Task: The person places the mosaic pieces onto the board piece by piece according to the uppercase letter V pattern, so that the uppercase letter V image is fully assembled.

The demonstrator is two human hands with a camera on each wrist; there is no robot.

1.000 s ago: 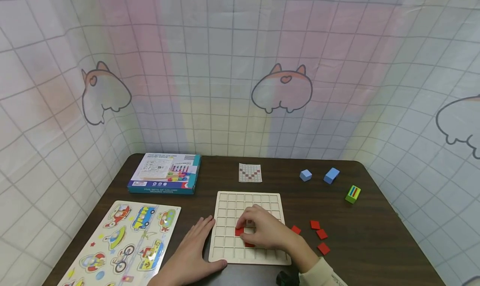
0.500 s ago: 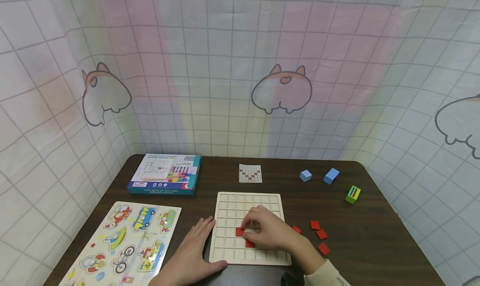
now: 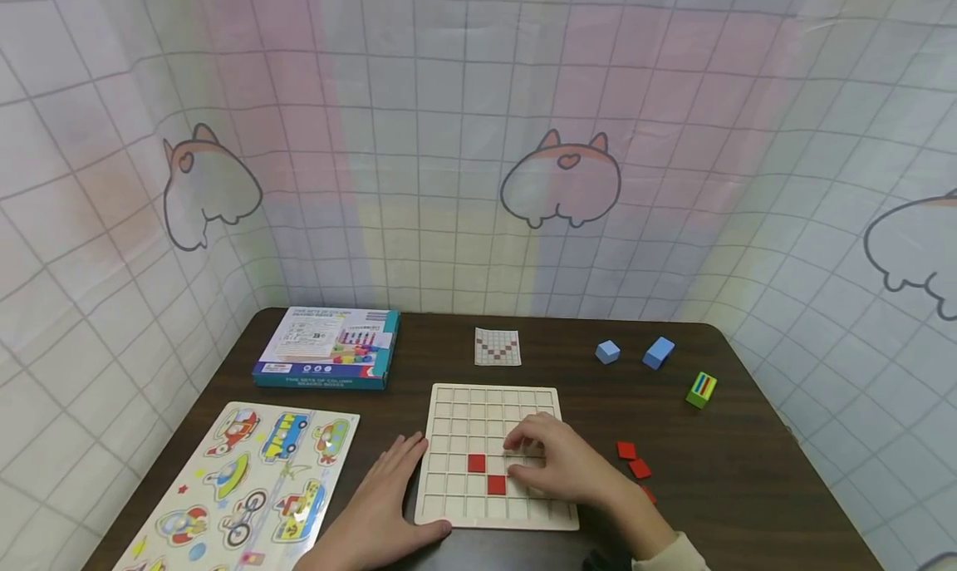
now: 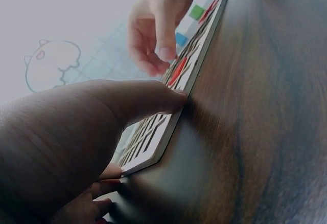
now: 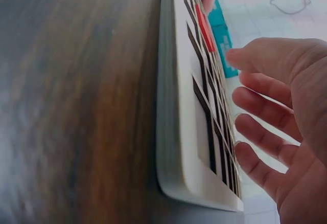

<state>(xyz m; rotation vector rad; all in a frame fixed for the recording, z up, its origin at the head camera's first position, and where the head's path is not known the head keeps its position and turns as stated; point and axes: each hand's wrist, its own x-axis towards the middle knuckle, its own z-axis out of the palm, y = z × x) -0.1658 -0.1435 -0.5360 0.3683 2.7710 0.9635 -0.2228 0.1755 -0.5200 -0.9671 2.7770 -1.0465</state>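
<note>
A pale square grid board lies before me on the dark table. Two red square tiles sit in its cells, one diagonally up and left of the other. My left hand rests spread at the board's left side, its thumb on the near edge in the left wrist view. Over the board's right half is my right hand, its fingers loosely bent and nothing between thumb and fingertips in the right wrist view. It covers several cells.
Loose red tiles lie right of the board, partly behind my right forearm. Beyond it are a small pattern card, two blue blocks and a green striped block. A flat box and a picture puzzle lie left.
My right hand has let go of the red tile and drawn off to the right, so both tiles on the board now show fully. My left hand stays in place.
</note>
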